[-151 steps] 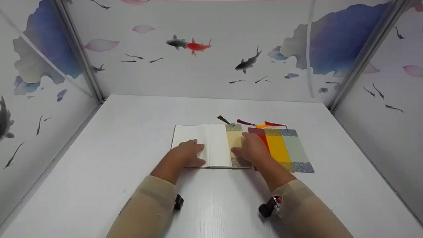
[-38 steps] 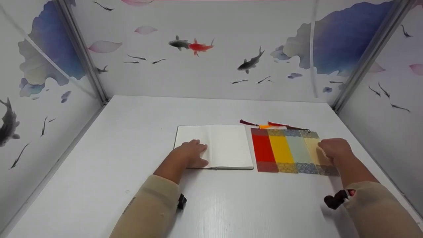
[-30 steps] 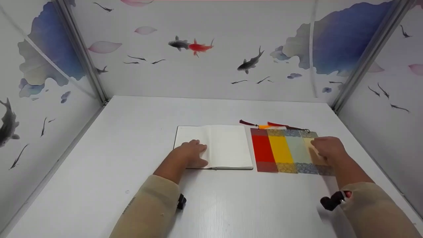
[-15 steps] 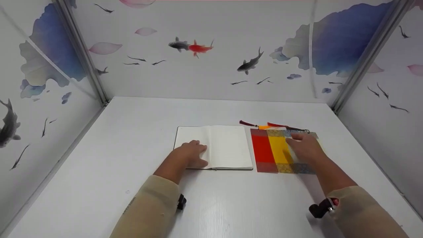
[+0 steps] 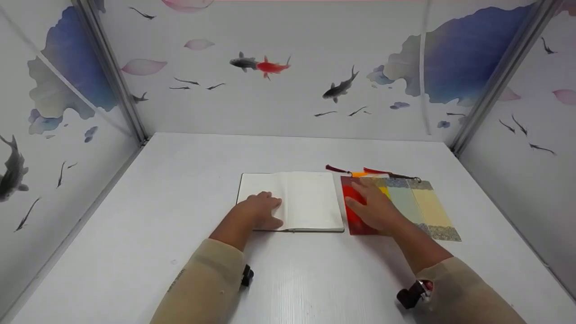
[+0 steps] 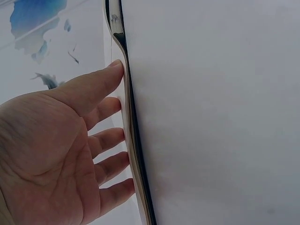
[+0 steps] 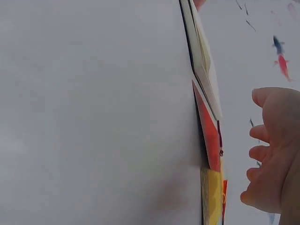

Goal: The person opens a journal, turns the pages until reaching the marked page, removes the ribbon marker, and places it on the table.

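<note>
An open notebook (image 5: pixel 315 200) with blank white pages lies flat on the table. My left hand (image 5: pixel 258 210) presses its left page, fingers extended; the left wrist view shows those fingertips (image 6: pixel 123 187) against the page. To the notebook's right, several tasselled bookmarks lie side by side: a red one (image 5: pixel 358 225), a yellow one (image 5: pixel 386 192), a pale green one (image 5: pixel 403 200) and a cream one (image 5: pixel 430 207). Above the red and yellow ones is my right hand (image 5: pixel 371 207), partly covering them. In the right wrist view its fingers (image 7: pixel 258 153) hang apart from the bookmarks, holding nothing.
Dark red (image 5: pixel 337 169), orange, red and dark brown tassels extend from the bookmarks' far ends. A white table (image 5: pixel 193 180) supports everything. Walls printed with fish (image 5: pixel 272 67) and petals stand at the back and on both sides. Each sleeve cuff has a black wrist camera (image 5: pixel 410 294).
The cream bookmark has moved from the notebook's right page to the right end of the row. My right hand has let it go and moved left over the red one. My left hand stays put.
</note>
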{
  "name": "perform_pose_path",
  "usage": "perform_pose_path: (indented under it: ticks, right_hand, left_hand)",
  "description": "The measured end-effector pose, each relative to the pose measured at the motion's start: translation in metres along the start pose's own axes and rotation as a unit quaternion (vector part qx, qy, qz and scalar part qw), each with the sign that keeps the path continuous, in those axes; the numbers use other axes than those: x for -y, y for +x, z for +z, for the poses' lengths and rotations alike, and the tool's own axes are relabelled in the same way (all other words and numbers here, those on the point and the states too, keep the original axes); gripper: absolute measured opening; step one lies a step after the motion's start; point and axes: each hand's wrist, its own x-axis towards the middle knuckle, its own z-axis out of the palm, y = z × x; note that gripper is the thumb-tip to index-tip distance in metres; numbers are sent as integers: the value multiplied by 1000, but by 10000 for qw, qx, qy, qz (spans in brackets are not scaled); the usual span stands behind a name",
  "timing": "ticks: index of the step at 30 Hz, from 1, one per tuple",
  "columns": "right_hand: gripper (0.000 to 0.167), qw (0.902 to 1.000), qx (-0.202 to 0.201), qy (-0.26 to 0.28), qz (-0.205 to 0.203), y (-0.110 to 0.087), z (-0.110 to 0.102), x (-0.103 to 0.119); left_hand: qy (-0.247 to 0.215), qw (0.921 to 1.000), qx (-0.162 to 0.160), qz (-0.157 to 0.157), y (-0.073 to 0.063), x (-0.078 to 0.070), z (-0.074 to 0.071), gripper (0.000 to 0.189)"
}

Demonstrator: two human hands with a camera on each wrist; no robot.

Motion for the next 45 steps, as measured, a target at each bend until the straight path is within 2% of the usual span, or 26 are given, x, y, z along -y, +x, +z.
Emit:
perform_pose_path:
  ticks: [7,13,17,22,27,32,36,40,45]
  right_hand:
    - [83,9947,-2,-899,-505,0,26,27]
    - [84,9832,322,-1518,-961,-2,43,41]
    - [86,9805,535,-1555,-1078,-3,49,45]
    - [86,9799,798,-1520,-1018,-5,51,48]
    - [83,9760,824,-1736,-1021,-5,51,50]
    - [81,9751,872,-1777,-1001,-5,50,51]
    - [82,9766,840,-1701,-1011,-5,50,51]
    - [82,9768,865,-1649,-1061,-4,49,50]
    - [82,9776,918,-1606,-1004,-4,48,47]
  left_hand:
    - [-46,10000,6,-67,0,-2,0,74]
    - [-136,9998,32,-166,-2,-2,1,74]
    - [-119,9999,1,-101,-2,-1,2,74]
    - [-225,9997,-4,-95,-1,2,3,74]
    - [-389,9991,-105,-105,-1,6,3,73]
    - [-541,9984,-152,17,0,10,4,76]
    - [-629,9972,-394,22,-1,16,4,80]
    - [-646,9962,-533,-243,-5,26,4,83]
    - [-828,9937,-401,-637,-11,42,3,91]
